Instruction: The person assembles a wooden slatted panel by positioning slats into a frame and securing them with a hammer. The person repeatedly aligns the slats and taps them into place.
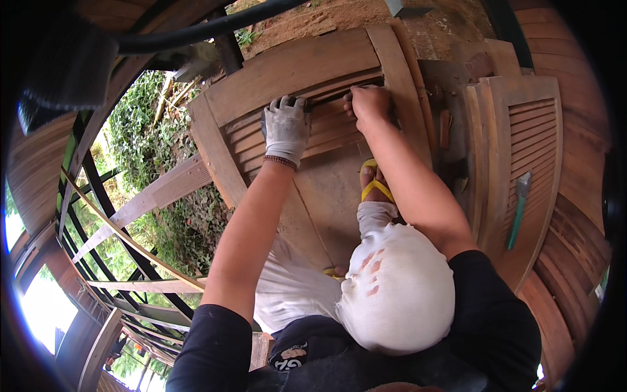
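Observation:
A brown louvred wooden panel (287,70) leans in front of me, its slats (330,134) set inside a wide frame. My left hand (286,127), in a pale grey work glove, lies on the upper slats with its fingers curled. Against the slats near the panel's right upright is my bare right hand (369,104), its fingers closed. A thin dark strip runs between the two hands along a slat. What either hand grips is hidden by the fingers.
At the right lean more louvred panels (535,144), with a green-handled brush (519,210) on the front one. My foot in a yellow flip-flop (375,186) stands by the panel. Wooden planks (153,199) and dark metal bars cross the left, before plants.

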Demonstrator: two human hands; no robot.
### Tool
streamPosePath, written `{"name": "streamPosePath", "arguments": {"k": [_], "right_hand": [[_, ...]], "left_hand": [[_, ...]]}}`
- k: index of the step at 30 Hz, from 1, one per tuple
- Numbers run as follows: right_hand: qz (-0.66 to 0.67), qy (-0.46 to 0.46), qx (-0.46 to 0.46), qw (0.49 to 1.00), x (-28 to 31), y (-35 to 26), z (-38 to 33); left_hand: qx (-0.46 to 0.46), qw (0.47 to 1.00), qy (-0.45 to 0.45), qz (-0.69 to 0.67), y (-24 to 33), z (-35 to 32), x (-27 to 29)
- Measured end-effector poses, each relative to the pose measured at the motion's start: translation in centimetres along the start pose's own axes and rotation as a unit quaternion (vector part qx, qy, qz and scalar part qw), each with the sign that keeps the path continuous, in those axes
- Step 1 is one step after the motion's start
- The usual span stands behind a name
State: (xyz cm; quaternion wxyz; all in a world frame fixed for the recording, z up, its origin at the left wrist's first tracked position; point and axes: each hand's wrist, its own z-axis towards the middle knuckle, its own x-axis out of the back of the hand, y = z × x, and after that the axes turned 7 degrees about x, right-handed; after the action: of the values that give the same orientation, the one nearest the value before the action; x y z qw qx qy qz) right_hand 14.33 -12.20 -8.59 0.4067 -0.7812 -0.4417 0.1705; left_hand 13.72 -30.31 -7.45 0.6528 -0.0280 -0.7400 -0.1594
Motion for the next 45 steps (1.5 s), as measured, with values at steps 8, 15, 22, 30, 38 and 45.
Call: {"name": "streamPosePath", "arguments": {"k": [8, 15, 22, 30, 38, 45], "right_hand": [[-0.319, 0.074, 0.328, 0.886, 4.8, 0.2, -2.1], [-0.383, 0.056, 0.397, 0.832, 7.8, 2.1, -2.1], [-0.368, 0.079, 0.503, 0.778, 10.2, 0.4, -0.8], [-0.431, 0.096, 0.48, 0.758, 15.3, -0.6, 0.3], [-0.534, 0.086, 0.482, 0.689, 17.6, 4.1, -3.5], [-0.406, 0.091, 0.4, 0.817, 22.9, 6.5, -6.7]], "left_hand": [[-0.158, 0.96, -0.106, 0.205, 0.2, 2.2, 1.5], [-0.154, 0.963, -0.132, 0.18, -0.8, 3.4, 0.0], [-0.044, 0.986, -0.158, 0.011, -0.8, 1.5, 3.3], [0.294, 0.903, 0.202, -0.24, -15.2, -4.4, 3.9], [0.33, 0.935, 0.079, -0.102, -17.7, -7.7, -2.0], [0.298, 0.941, 0.105, -0.122, -18.2, -8.0, -2.4]]}}
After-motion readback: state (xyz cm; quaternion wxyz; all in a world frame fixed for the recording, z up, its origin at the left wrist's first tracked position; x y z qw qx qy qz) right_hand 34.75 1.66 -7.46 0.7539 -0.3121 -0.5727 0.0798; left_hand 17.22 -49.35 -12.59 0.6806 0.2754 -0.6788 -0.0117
